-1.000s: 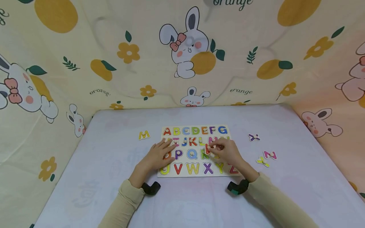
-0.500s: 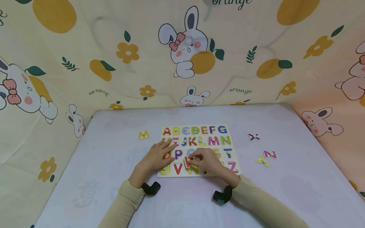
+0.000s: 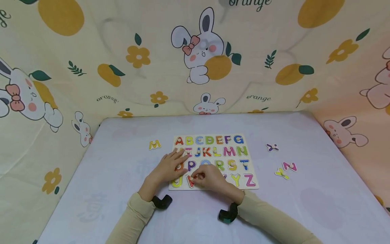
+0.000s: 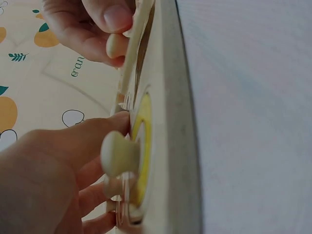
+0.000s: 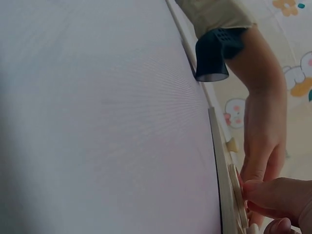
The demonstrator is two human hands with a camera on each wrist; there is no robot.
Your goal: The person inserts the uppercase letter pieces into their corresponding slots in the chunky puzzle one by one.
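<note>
My right hand (image 3: 210, 178) pinches the knob of a red letter V puzzle piece (image 3: 190, 183) between thumb and finger, over the V spot in the bottom row. Seen edge-on in the left wrist view, the V piece (image 4: 127, 73) tilts against the board's face. The pale alphabet board (image 3: 237, 172) lies flat with rows of coloured letters. Across its left side rests my left hand (image 3: 169, 166), fingers spread, partly covering the letters there. Close by its fingers, a pale knob (image 4: 117, 153) stands up in front of a yellow letter U (image 4: 145, 112).
Left of the board lies a yellow M- or W-shaped piece (image 3: 154, 144). On the right lie a purple X piece (image 3: 272, 147), a pink Z- or N-shaped piece (image 3: 289, 166) and a yellow Y piece (image 3: 281, 174). A printed cloth (image 3: 237, 84) hangs behind the white table (image 3: 195, 220).
My right hand has carried the red V from over the board's third row left and towards me, down to the V spot. My left hand has stayed in place.
</note>
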